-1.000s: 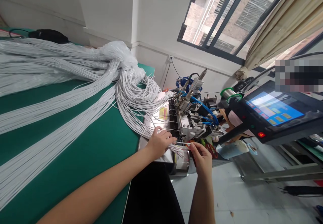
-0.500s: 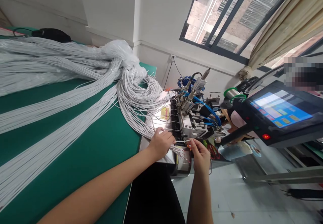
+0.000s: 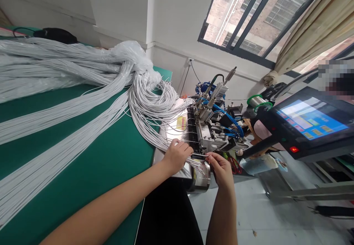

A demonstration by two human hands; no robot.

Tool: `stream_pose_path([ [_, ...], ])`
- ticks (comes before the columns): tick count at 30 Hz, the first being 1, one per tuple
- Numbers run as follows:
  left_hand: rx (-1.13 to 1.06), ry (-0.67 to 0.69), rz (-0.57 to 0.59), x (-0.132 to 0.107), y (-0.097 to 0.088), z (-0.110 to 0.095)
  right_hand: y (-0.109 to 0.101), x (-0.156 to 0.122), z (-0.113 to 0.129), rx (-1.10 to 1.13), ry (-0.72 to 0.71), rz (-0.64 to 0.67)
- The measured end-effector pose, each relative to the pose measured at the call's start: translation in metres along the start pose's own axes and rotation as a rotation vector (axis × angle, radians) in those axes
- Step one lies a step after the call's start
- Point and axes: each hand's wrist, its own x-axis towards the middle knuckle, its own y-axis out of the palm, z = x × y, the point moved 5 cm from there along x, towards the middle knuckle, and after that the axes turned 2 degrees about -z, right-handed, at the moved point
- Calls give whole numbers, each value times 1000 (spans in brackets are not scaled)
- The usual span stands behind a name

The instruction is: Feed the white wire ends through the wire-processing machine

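My left hand (image 3: 178,157) is closed around a bunch of thin white cables (image 3: 197,165), whose stripped ends poke out past the fingers over the front edge of the machine. One single cable (image 3: 200,155) stretches from the left hand to my right hand (image 3: 221,167), which pinches its end between thumb and fingertips. Just beyond both hands stands a bench machine (image 3: 206,138) with metal cylinders, blue air tubes and a black row of slots. Several cables lie across its pale metal top (image 3: 173,127) toward those slots.
Long bundles of white cable (image 3: 69,145), partly in clear plastic (image 3: 132,53), cover much of the green table (image 3: 118,145). A touch screen (image 3: 312,119) on an arm stands right. Behind it are a wire spool (image 3: 258,102) and another person, partly hidden. Red-handled scissors (image 3: 235,165) lie near my right hand.
My right hand has shifted slightly, its fingers still on the cable end. A slim cylinder on the machine stands a little higher and farther right. The left hand stays almost still.
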Motion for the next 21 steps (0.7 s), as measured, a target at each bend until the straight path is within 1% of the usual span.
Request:
stream_pose_path([
  [3,3,26,-1,0,0,-1,-3,5,0,-71,-10,12],
  [7,26,48,3,-1,1,-1,-2,8,4,-255,-36,-8],
  [10,30,47,22,-1,2,-1,-1,9,5,-332,-73,-28],
  [15,38,17,67,0,1,-2,0,12,-2,-336,-89,-33],
  [21,38,-22,113,0,2,-2,5,21,-11,-253,-82,32],
])
